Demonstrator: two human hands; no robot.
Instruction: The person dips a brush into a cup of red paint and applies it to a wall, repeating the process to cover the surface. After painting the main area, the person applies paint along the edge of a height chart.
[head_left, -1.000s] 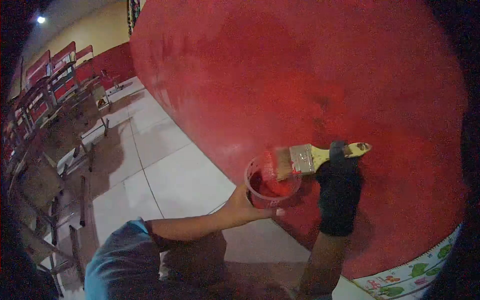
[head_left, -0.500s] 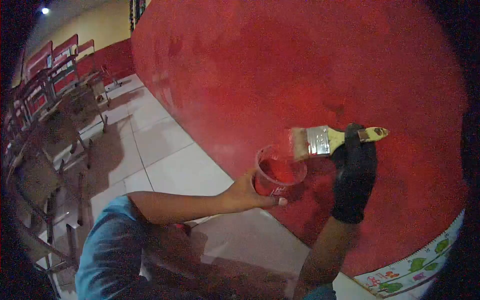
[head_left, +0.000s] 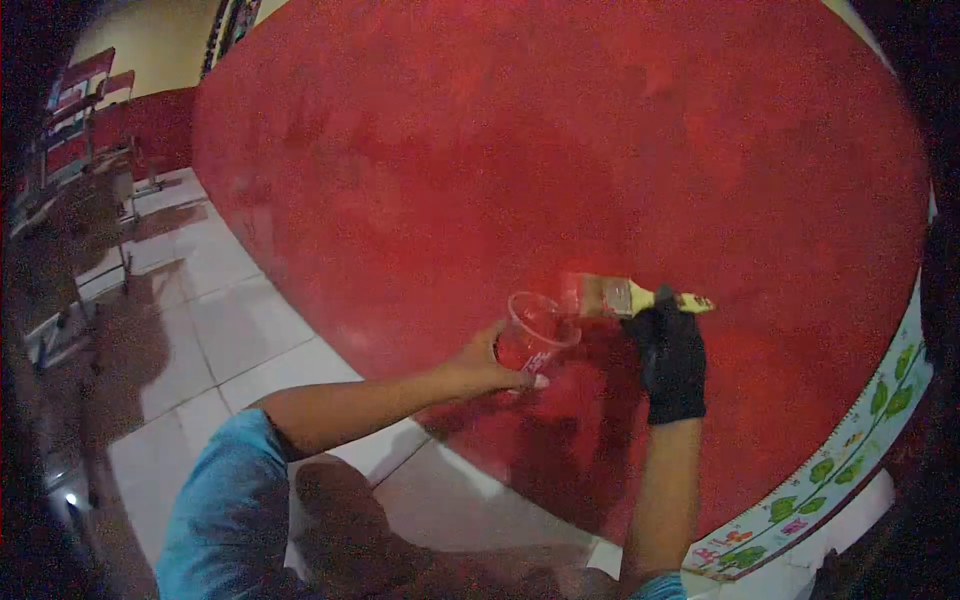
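My bare left hand (head_left: 490, 362) is wrapped round a clear plastic cup (head_left: 533, 340) with red paint inside, tilted a little near the wall. In a black glove, my right hand (head_left: 672, 360) grips a paintbrush (head_left: 640, 297) by its pale yellow handle. The bristles point left, are reddened with paint, and sit just right of the cup's rim against the red wall (head_left: 450, 180). Whether the bristle tips touch the wall is hard to tell.
Chairs (head_left: 85, 230) stand at the left on white floor tiles (head_left: 250, 325). A strip with printed leaves and flowers (head_left: 830, 465) runs along the wall's right side. Below me, a knee (head_left: 335, 500) shows in shadow.
The view has turned to the right, so more wall shows and the chairs slide left. The brush has gone from above the cup's opening to beside its rim, nearer the wall.
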